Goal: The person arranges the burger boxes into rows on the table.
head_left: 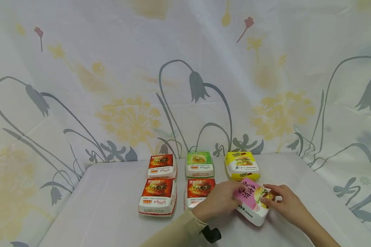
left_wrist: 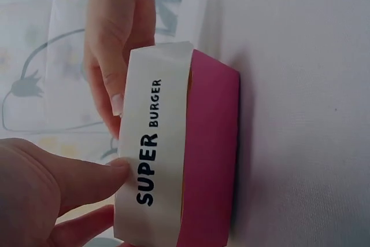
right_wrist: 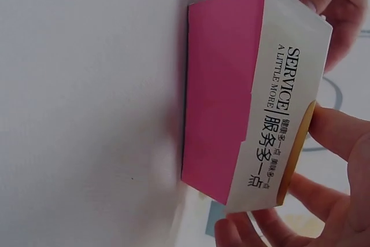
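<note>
A pink-and-white burger box [head_left: 249,196] with a burger picture on its lid sits at an angle on the right of the table. My left hand [head_left: 220,200] holds its left end, thumb near the "SUPER BURGER" lettering on the white lid side [left_wrist: 151,143]. At the opposite end my right hand [head_left: 287,203] grips the lid, with its thumb on top and fingers round the far side. In the right wrist view, the pink lower half [right_wrist: 222,85] is down close to the tabletop, and the lid's edge meets it all along. My left hand partly covers a red burger box [head_left: 200,189].
Two more red-topped burger boxes, one behind [head_left: 162,167] and one in front [head_left: 157,197], stand to the left. A green one [head_left: 200,165] and a yellow one [head_left: 242,164] complete the back row. A flower-printed curtain [head_left: 126,68] rises behind the white table [head_left: 105,206].
</note>
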A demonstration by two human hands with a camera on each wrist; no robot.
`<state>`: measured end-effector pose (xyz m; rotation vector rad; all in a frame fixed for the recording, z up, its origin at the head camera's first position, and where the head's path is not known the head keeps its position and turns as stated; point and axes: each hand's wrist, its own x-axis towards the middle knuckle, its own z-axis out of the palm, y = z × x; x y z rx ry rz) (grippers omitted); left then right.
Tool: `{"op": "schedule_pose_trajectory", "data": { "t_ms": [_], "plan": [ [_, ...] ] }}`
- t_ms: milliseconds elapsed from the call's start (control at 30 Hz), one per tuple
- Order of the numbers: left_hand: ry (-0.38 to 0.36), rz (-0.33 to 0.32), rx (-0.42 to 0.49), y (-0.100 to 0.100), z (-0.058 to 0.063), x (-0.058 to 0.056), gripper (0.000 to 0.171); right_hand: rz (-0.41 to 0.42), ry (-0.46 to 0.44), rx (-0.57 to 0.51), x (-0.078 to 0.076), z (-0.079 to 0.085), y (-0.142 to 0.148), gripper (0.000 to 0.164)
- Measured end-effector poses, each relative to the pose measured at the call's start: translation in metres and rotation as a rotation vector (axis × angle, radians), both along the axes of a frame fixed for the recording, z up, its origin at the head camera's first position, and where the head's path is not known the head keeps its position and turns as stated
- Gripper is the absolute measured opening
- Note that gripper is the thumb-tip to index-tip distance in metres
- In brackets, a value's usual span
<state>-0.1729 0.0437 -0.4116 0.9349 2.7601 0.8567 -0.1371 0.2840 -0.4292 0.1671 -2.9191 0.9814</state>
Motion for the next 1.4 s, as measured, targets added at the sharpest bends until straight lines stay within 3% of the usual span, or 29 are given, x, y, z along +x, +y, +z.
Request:
{"op": "schedule_pose_trajectory", "data": {
  "t_ms": [167, 333, 533, 867, 1100, 1400],
  "plan": [
    [0.011, 0.003, 0.003, 0.003, 0.000, 0.001, 0.043, 0.026, -0.040, -0.057, 0.003, -0.003, -0.002, 0.069],
    [0.035, 0.013, -0.005, 0.009, 0.000, 0.001, 0.045, 0.040, -0.011, -0.050, 0.007, -0.004, -0.003, 0.064],
    [0.026, 0.040, -0.002, 0.016, -0.001, 0.001, 0.044, 0.023, 0.017, -0.035, 0.011, -0.007, -0.003, 0.062],
    [0.088, 0.033, -0.024, 0.024, -0.008, 0.001, 0.044, -0.018, 0.010, -0.005, 0.021, -0.002, -0.006, 0.061],
    [0.066, -0.004, -0.017, 0.027, -0.006, -0.002, 0.047, -0.033, -0.037, 0.027, 0.022, 0.005, -0.006, 0.069],
    [0.016, -0.011, -0.052, 0.035, -0.003, -0.005, 0.047, 0.047, 0.002, -0.013, 0.019, 0.005, 0.001, 0.072]
  ]
}}
